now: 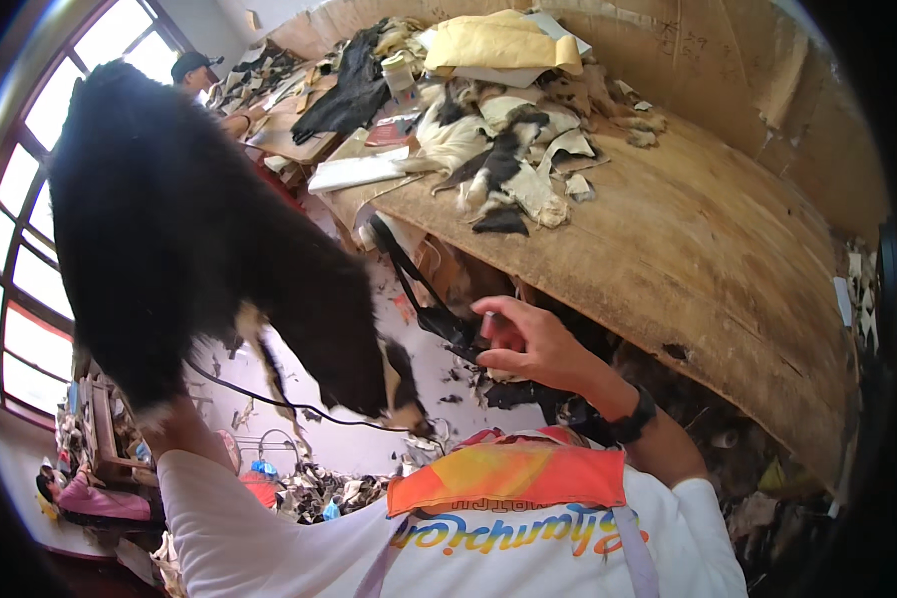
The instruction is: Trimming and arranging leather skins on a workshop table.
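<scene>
A large black fur hide (199, 229) with a few white patches hangs from my raised left arm (176, 431) at the left. The fur covers my left hand, so its fingers do not show, but it holds the hide up. My right hand (538, 344) is in the air by the table's near edge, fingers bent and apart. No held thing shows in it. Just left of its fingertips is a long black strap-like thing (424, 294), whose kind I cannot make out. A thin black cord (299, 407) runs below the hide.
On the big wooden table (708, 239) lies a heap of black and white fur scraps (508, 159), with a yellow folded sheet (503, 45) on top. Another person (197, 72) is at the far left. Scraps (369, 488) litter the floor. A barred window (20, 229) stands left.
</scene>
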`<action>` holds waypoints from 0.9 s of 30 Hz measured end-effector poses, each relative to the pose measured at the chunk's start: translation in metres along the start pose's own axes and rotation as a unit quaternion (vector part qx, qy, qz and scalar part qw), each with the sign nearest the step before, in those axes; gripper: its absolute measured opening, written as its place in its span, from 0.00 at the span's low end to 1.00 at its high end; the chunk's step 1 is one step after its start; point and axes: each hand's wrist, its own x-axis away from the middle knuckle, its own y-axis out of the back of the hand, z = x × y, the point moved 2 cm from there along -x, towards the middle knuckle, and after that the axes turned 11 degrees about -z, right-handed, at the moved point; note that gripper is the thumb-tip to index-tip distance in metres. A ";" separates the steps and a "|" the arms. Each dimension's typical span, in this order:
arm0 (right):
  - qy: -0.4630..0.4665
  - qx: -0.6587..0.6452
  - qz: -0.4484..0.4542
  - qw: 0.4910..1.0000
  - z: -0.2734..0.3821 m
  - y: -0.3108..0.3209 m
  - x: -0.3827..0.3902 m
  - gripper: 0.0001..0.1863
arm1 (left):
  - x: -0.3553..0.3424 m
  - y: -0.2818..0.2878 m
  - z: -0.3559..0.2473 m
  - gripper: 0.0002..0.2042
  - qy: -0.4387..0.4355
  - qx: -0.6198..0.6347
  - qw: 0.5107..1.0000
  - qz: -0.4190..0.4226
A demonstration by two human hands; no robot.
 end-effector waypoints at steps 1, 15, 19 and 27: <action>0.039 0.004 0.017 0.999 0.004 -0.016 -0.005 0.30 | -0.005 0.003 0.002 0.10 -0.005 -0.002 1.000 0.009; 0.052 0.098 -0.233 0.966 -0.020 0.007 0.066 0.07 | -0.105 0.084 0.088 0.11 -0.127 0.024 0.976 0.173; 0.048 0.314 -0.300 0.900 0.037 0.049 0.123 0.09 | -0.156 0.009 0.058 0.11 -0.186 0.072 0.955 0.218; -0.017 0.469 -0.376 0.799 0.114 0.131 0.231 0.09 | -0.200 -0.077 0.112 0.15 -0.178 0.150 0.917 0.323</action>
